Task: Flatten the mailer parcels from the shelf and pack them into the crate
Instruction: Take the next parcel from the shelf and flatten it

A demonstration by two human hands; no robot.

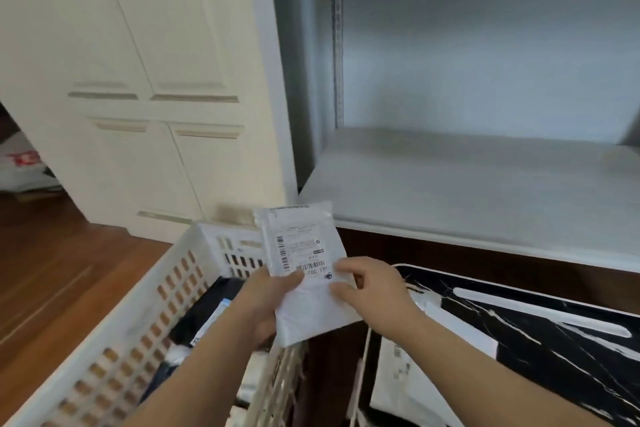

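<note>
A white mailer parcel (304,253) with a printed barcode label is held upright over the white slotted crate (145,315). My left hand (266,302) grips its lower left edge, thumb across the front. My right hand (367,284) pinches its lower right part, fingers curled onto the label. The crate, at lower left, holds dark and white parcels (204,319), partly hidden by my left forearm. The white shelf (485,191) behind shows a bare board.
A cream panelled door (145,87) stands at left over a wooden floor (52,270). At lower right a black, white-veined tray-like surface (554,350) carries a white mailer (408,381). A white bag with red print (24,163) lies far left.
</note>
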